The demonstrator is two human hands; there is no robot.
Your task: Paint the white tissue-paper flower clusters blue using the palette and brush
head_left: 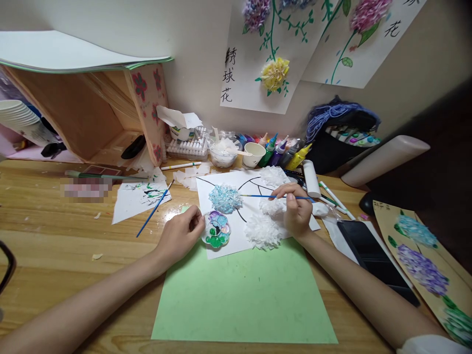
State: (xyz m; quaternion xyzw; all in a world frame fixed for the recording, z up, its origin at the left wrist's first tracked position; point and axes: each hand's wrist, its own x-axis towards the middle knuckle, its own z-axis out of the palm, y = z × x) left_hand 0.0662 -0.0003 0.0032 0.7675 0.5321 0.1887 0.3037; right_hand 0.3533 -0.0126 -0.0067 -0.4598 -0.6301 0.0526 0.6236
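My right hand (298, 209) is closed round a thin blue paintbrush (258, 196). The bristles touch, or nearly touch, the right side of a pale blue ruffled paper flower (224, 198). Several white ruffled flowers (263, 231) lie on the same white sheet (221, 251), which has black branch lines drawn on it. My left hand (184, 228) has its fingers curled, pinching the left edge of a small flower-shaped paint palette (217, 240). Green, purple, blue and black paint shows in the palette's wells. Part of the white sheet is hidden behind my right hand and the palette.
A green mat (239, 300) lies under the white sheet. To the left are another blue brush (155, 209) and a paint-smeared paper (127, 201). Behind stand a paper cup (253, 153), a bowl of white scraps (223, 156) and paint bottles (298, 156). A black tray (376, 258) lies right.
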